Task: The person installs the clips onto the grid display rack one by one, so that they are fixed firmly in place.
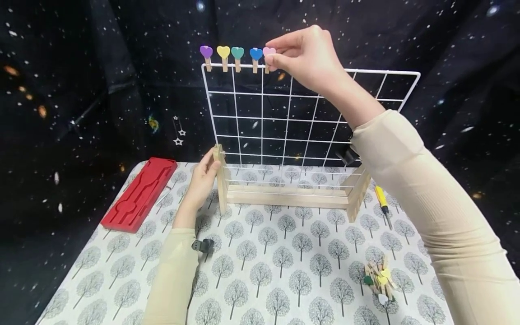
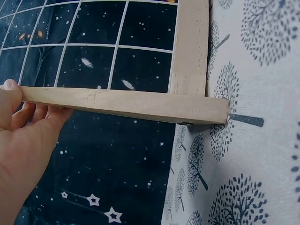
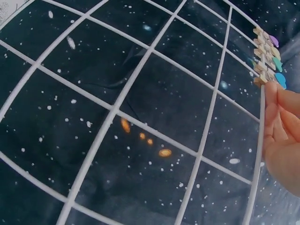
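Note:
A white wire grid (image 1: 289,95) stands upright in a wooden frame (image 1: 284,198) on the table. My right hand (image 1: 310,56) pinches a clothespin with a pink heart (image 1: 269,52) at the grid's top wire. Left of it, clothespins with a blue heart (image 1: 256,54), a green heart (image 1: 237,53), a yellow heart (image 1: 223,52) and a purple heart (image 1: 206,52) sit in a row on that wire. My left hand (image 1: 200,183) holds the frame's left wooden post (image 2: 117,104), with thumb and fingers on opposite sides of it.
A red tray (image 1: 140,194) with shaped hollows lies at the left, a thin metal tool (image 1: 163,196) beside it. At the right are a yellow-handled screwdriver (image 1: 382,201) and a small pile of heart clothespins (image 1: 381,280). A dark star-print cloth (image 1: 101,90) hangs behind.

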A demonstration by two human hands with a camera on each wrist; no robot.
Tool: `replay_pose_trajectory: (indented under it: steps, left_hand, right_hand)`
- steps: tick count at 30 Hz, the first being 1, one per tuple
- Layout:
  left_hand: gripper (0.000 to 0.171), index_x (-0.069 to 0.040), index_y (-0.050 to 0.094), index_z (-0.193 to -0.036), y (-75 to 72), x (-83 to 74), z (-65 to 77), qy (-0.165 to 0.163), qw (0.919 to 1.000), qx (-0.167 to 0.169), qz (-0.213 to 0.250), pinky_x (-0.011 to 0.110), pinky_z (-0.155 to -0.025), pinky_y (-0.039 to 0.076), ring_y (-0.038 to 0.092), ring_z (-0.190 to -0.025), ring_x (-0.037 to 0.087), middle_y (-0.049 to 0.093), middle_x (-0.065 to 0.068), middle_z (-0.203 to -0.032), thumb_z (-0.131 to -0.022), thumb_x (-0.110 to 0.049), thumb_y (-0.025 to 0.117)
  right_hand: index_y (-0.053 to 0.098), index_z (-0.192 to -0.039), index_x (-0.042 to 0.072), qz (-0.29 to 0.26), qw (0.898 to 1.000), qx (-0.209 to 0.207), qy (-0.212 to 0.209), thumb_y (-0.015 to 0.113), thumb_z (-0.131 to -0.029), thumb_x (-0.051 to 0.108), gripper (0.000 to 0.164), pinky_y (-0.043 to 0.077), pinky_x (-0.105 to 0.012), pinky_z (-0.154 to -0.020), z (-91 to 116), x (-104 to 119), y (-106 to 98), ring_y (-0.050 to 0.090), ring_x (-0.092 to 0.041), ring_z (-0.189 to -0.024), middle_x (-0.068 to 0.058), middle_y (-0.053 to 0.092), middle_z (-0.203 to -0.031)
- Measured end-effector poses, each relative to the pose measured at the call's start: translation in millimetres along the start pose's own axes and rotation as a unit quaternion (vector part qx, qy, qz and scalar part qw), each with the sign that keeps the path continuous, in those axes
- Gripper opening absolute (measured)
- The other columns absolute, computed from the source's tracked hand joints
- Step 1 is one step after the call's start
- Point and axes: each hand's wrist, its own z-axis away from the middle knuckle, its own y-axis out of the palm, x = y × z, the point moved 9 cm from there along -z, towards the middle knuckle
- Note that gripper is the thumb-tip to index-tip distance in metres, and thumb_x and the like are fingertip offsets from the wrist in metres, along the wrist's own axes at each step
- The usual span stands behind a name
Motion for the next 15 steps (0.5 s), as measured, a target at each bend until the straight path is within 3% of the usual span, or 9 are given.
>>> replay_pose_trajectory:
  steps: [3, 9, 12, 15]
  left_hand:
    - [0.053, -0.013, 0.022, -0.138, -0.6, -8.8, 3.7, -0.008, 1.0, -0.001, -0.003, 0.033, -0.105, 0.025, 0.03, -0.126, 0.02, 0.03, 0.012, -0.138, -0.09, -0.028, 0.041]
    - [0.052, -0.009, 0.022, -0.138, -4.5, -22.8, 8.0, -0.021, 0.9997, -0.006, -0.009, 0.035, -0.105, 0.026, 0.03, -0.126, 0.023, 0.03, 0.014, -0.138, -0.091, -0.023, 0.041]
    - [0.053, -0.011, 0.022, -0.138, -8.4, -23.7, 7.7, -0.025, 0.9995, -0.011, -0.019, 0.036, -0.104, 0.026, 0.03, -0.126, 0.023, 0.031, 0.013, -0.138, -0.091, -0.025, 0.042]
    - [0.053, -0.011, 0.023, -0.138, -10.9, -25.3, 7.1, -0.022, 0.9994, -0.013, -0.024, 0.036, -0.105, 0.026, 0.03, -0.126, 0.023, 0.032, 0.013, -0.137, -0.09, -0.026, 0.042]
  right_hand:
    - [0.062, -0.109, 0.018, -0.03, 0.999, -0.021, -0.01, 0.064, -0.077, 0.031, 0.035, 0.026, -0.021, -0.048, 8, -4, -3, 0.062, -0.004, -0.074, 0.003, 0.068, -0.086]
    - [0.065, -0.1, 0.012, -0.083, 0.992, -0.065, -0.067, 0.065, -0.077, 0.026, 0.027, 0.041, -0.016, -0.051, 53, -12, -12, 0.061, -0.007, -0.066, 0.0, 0.067, -0.079]
    - [0.066, -0.098, 0.011, -0.077, 0.993, -0.046, -0.08, 0.064, -0.078, 0.025, 0.025, 0.045, -0.017, -0.052, 83, -30, -1, 0.06, -0.009, -0.066, -0.001, 0.067, -0.079]
    - [0.065, -0.1, 0.015, -0.068, 0.995, 0.004, -0.068, 0.062, -0.079, 0.029, 0.025, 0.05, -0.017, -0.057, 110, -71, 22, 0.06, -0.005, -0.07, 0.003, 0.066, -0.084]
